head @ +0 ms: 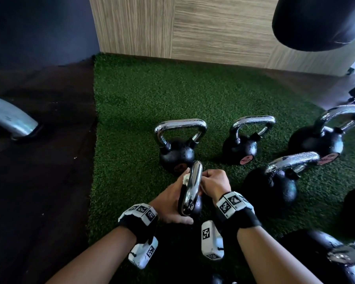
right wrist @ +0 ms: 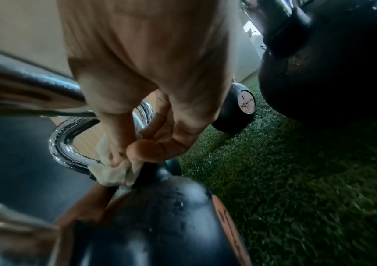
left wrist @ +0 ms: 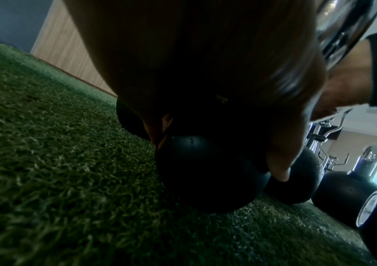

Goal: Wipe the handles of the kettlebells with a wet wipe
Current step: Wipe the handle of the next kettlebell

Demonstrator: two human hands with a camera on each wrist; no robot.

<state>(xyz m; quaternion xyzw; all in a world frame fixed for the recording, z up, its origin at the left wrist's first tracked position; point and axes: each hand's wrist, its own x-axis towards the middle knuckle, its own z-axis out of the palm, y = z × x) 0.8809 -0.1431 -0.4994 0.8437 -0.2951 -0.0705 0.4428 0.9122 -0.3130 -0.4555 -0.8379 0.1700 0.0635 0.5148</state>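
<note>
The left hand (head: 170, 203) curls around the near kettlebell (head: 190, 203), steadying it. The right hand (head: 212, 182) pinches the wet wipe (right wrist: 112, 171) against its chrome handle (head: 193, 185).

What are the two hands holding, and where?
The left hand holds the kettlebell by its handle's side. The right hand pinches a wet wipe against the handle.

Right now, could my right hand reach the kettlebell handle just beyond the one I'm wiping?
Probably yes: the right hand pinches the wipe, and that handle stands directly beyond with nothing between.
</note>
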